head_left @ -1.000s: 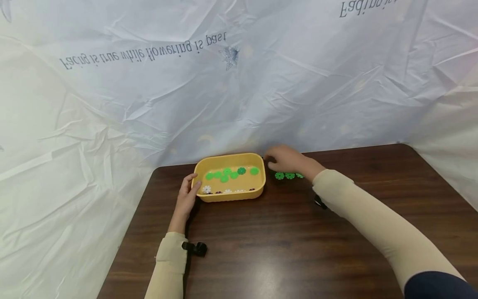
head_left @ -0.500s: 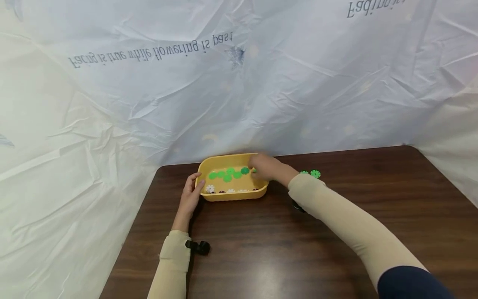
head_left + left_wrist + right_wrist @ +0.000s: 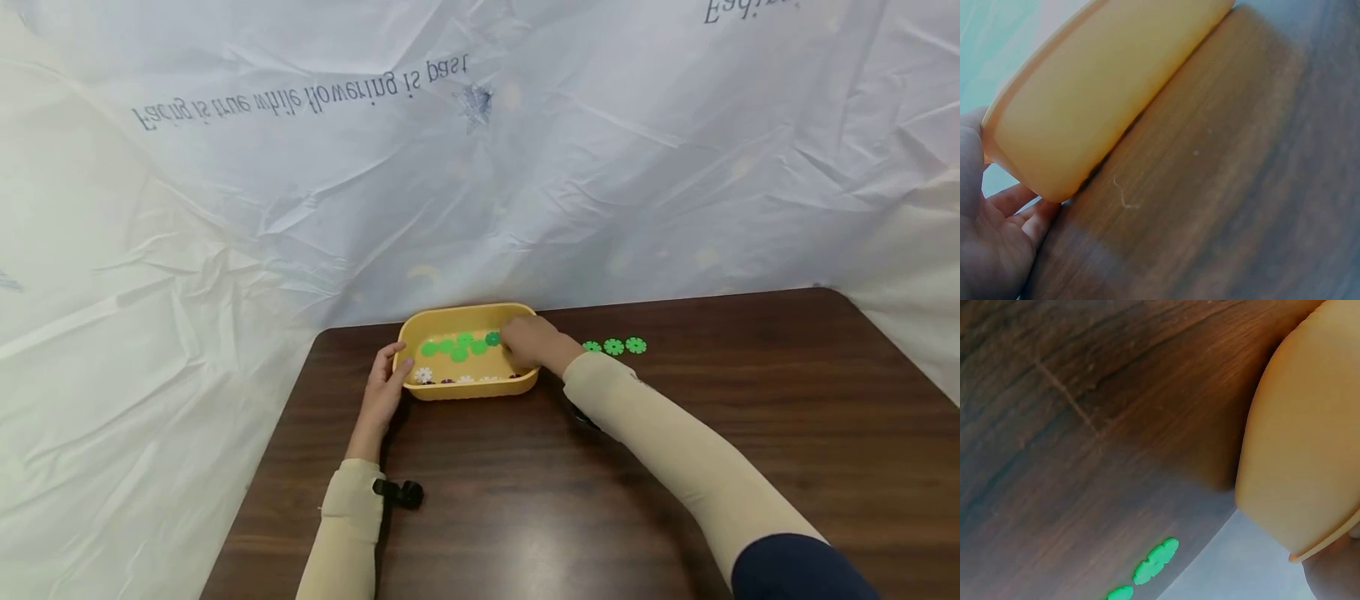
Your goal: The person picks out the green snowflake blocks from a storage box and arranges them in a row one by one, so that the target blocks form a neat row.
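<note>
A shallow yellow plastic tub (image 3: 468, 389) stands near the table's back edge. My left hand (image 3: 381, 400) grips its left end, thumb over the rim and fingers against the outside wall; in the left wrist view the hand (image 3: 997, 244) shows at the tub's corner. My right hand (image 3: 528, 340) reaches over the right end into the tub, its fingers bent down; I cannot tell what they hold. Inside lie several light green flower-shaped discs (image 3: 459, 354), one darker green disc (image 3: 492, 338) right by my right fingers, and white (image 3: 423, 375) and dark purple ones along the near wall.
Light green flower-shaped discs (image 3: 613, 347) lie in a row on the brown wooden table (image 3: 480, 467), right of the tub, partly behind my right wrist. A white printed cloth (image 3: 360, 192) hangs just behind the table's back edge.
My right hand has moved left, from above the table beside the green row into the tub's right end, covering the light green disc there. My left hand keeps its grip.
</note>
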A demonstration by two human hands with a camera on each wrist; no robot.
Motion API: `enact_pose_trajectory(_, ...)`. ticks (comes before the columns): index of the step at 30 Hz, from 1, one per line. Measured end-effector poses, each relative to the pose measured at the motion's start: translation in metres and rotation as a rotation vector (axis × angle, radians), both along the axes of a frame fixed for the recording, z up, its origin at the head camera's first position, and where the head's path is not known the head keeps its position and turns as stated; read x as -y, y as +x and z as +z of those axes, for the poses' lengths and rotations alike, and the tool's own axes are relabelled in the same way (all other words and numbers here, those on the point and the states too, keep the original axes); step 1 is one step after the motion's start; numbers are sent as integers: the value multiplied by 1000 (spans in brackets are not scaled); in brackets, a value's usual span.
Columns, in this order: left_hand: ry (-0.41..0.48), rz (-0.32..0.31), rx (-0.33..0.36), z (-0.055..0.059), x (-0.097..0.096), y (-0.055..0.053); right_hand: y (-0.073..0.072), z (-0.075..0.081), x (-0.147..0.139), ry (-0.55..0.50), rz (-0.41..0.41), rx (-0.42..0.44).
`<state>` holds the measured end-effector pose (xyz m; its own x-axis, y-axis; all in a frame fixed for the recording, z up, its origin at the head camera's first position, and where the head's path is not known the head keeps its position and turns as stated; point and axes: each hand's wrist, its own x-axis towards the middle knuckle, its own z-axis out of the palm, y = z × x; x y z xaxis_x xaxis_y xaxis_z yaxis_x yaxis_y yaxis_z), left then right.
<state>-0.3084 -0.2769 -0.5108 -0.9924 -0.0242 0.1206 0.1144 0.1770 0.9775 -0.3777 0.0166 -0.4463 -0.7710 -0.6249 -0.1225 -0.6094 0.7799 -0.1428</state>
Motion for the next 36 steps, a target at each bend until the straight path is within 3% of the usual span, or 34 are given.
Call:
enact_pose_trajectory(13, 28, -9, 8, 5, -2, 0, 3, 5, -1, -38, 1, 45)
enact_pose_trajectory(22, -2, -16, 7, 1, -4, -1, 4, 4, -8, -114, 6, 87)
enact_pose_trajectory(29, 4, -10, -3, 1, -3, 1, 5, 10, -15, -204, 93, 40)
enact_pose_trajectory(36, 18, -21, 5, 2, 2, 2, 8, 27, -24, -255, 146, -22)
